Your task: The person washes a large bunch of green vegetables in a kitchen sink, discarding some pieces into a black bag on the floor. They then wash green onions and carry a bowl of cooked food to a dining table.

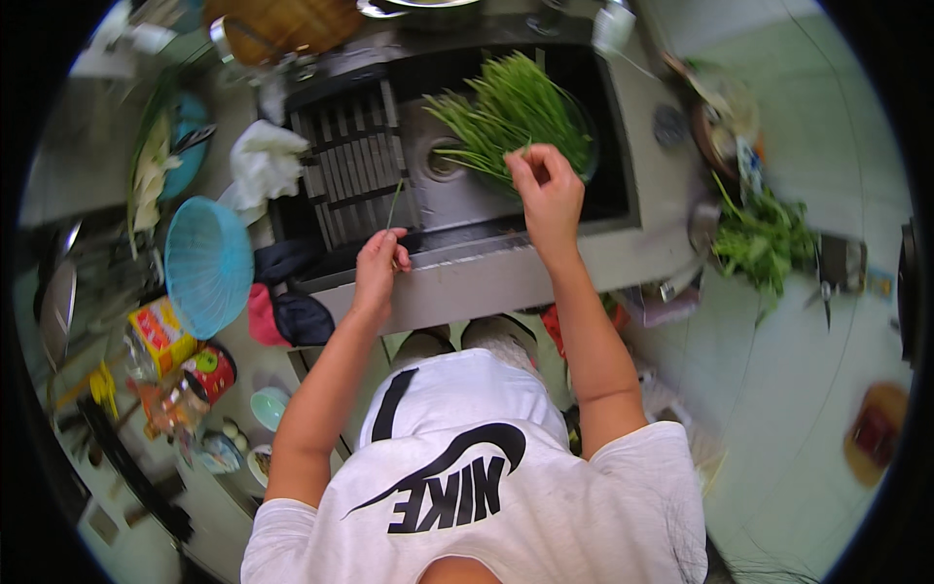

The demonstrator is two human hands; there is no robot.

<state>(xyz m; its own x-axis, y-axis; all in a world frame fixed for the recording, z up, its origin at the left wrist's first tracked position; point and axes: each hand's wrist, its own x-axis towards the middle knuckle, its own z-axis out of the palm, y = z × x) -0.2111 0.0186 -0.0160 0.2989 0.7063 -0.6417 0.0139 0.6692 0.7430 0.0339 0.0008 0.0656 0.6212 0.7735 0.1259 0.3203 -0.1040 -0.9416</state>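
Observation:
My left hand [379, 266] pinches one thin green stem [395, 203] upright between thumb and fingers, at the sink's front edge. A large bunch of long green stalks [522, 102], perhaps garlic chives, lies in what looks like a clear bowl [589, 157] in the sink's right part. At the near side of that bunch is my right hand [547, 186], with thumb and fingertips drawn together. A bit of green shows at its fingertips, but whether they grip it is unclear. The dark sink [613, 146] has a drain [443, 159] beside the bunch.
A slatted draining rack [350, 157] covers the sink's left part. Left of it are a white cloth [268, 162], a blue plastic basket [209, 266] and dark and red cloths [303, 317]. Leafy greens [766, 237] lie on the right. A round wooden board [284, 25] stands behind.

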